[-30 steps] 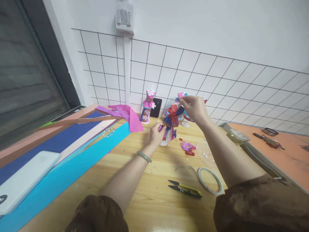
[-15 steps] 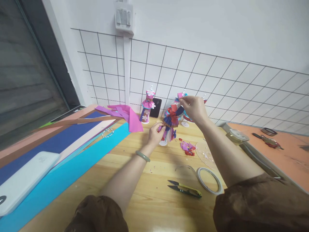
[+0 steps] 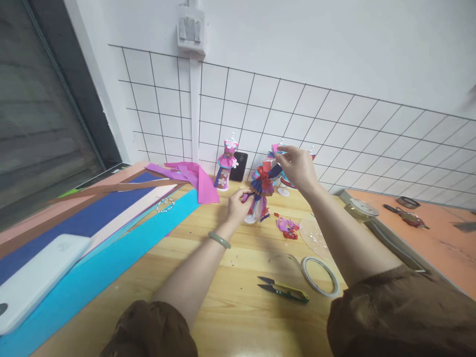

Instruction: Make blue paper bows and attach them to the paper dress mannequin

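Not much has changed — both hands stay on the paper doll (image 3: 261, 191) standing on the counter (image 3: 230, 277). The left hand (image 3: 238, 206) pinches its skirt, and the right hand (image 3: 297, 167) pinches the top (so dressing goes on). Left of it stands one more doll (image 3: 225, 166), and behind it another — three dolls, one snips (image 3: 284, 290), one tape ring (image 3: 320, 276).

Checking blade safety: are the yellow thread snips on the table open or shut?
Open: the thread snips lie flat with their dark blade tips parted.
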`<state>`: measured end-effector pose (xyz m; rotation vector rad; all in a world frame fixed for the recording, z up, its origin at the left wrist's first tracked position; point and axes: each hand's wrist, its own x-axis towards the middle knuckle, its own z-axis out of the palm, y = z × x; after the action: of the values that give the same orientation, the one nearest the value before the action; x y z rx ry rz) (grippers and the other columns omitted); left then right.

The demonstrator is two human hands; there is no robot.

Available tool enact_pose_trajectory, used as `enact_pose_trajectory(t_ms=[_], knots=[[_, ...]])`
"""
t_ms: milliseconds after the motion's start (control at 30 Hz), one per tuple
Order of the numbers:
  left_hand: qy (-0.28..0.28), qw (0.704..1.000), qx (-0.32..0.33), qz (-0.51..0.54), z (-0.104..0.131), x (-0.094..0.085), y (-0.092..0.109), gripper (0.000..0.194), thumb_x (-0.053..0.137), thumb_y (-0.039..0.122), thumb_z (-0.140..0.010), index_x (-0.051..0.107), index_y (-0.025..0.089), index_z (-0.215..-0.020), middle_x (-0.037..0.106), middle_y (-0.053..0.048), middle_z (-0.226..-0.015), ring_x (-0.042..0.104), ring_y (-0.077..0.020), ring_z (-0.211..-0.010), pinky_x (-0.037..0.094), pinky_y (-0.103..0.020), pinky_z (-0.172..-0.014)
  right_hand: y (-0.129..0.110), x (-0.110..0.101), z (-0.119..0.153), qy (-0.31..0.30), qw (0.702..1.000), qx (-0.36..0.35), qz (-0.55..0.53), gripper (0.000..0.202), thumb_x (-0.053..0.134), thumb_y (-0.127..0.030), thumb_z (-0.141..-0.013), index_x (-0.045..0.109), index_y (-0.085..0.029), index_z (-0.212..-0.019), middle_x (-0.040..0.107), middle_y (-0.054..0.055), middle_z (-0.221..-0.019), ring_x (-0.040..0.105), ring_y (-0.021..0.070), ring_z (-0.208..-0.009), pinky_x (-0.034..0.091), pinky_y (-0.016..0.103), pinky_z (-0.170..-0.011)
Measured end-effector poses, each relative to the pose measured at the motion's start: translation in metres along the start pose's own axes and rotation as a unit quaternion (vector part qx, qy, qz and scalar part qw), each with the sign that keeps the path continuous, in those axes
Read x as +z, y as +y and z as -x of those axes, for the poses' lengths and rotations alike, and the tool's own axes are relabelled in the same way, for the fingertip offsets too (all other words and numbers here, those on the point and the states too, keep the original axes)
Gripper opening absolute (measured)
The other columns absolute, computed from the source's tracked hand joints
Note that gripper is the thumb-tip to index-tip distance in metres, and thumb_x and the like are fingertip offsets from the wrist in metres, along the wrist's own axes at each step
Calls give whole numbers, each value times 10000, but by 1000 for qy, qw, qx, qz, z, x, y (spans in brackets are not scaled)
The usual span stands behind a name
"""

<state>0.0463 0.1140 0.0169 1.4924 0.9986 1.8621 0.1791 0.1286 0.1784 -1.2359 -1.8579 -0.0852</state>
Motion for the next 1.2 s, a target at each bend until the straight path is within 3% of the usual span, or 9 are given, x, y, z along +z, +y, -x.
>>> enact_pose_trajectory(t_ms=[333,567,733,833,900,1033,1200], knots=[[-38,998,-15,45,-1,0,-2,172,496,142,-716,548,172,-877,606,-45,-884,569,-133,-827,441,-286,-774,8,4,3,-20,992,41,-114,376,452,-429,-760,633,-133,-903,665,75,-811,601,194,-721,454,312,-652],[-36,994,-24,97,-4,0,-4,248,492,80,-677,498,168,-910,599,-59,-926,572,-140,-867,441,-287,-779,8,2,9,-21,982,73,-174,451,427,-523,-758,636,-133,-847,655,73,-803,594,184,-774,449,299,-695],[-38,993,-41,99,-6,-2,-4,237,504,106,-679,488,162,-909,598,-67,-934,570,-142,-888,434,-288,-799,29,3,20,33,956,152,-247,421,439,-510,-749,572,-178,-972,626,70,-925,595,161,-778,460,271,-626],[-30,993,-53,100,-8,-4,-5,240,501,103,-669,491,157,-903,597,-69,-925,568,-143,-890,433,-285,-799,48,8,43,65,941,222,-248,345,447,-463,-747,560,-183,-914,625,63,-876,593,147,-710,459,258,-584],[-20,993,-54,106,-10,-6,-7,252,495,93,-663,491,155,-907,596,-68,-918,567,-141,-890,428,-293,-813,59,13,66,23,951,228,-206,292,465,-427,-737,568,-175,-842,628,48,-763,585,151,-661,451,261,-569],[12,989,-64,136,-14,-9,-12,295,493,70,-642,477,148,-926,590,-75,-916,566,-144,-895,419,-319,-838,69,26,114,-216,962,150,-71,241,466,-340,-751,607,-146,-719,631,49,-688,569,160,-613,431,259,-567],[49,985,-80,146,-20,-14,-17,305,481,58,-631,470,148,-921,591,-75,-892,573,-142,-866,423,-330,-830,69,42,139,-336,932,-30,135,219,432,-213,-794,645,-165,-785,632,79,-827,571,175,-791,397,247,-705]])
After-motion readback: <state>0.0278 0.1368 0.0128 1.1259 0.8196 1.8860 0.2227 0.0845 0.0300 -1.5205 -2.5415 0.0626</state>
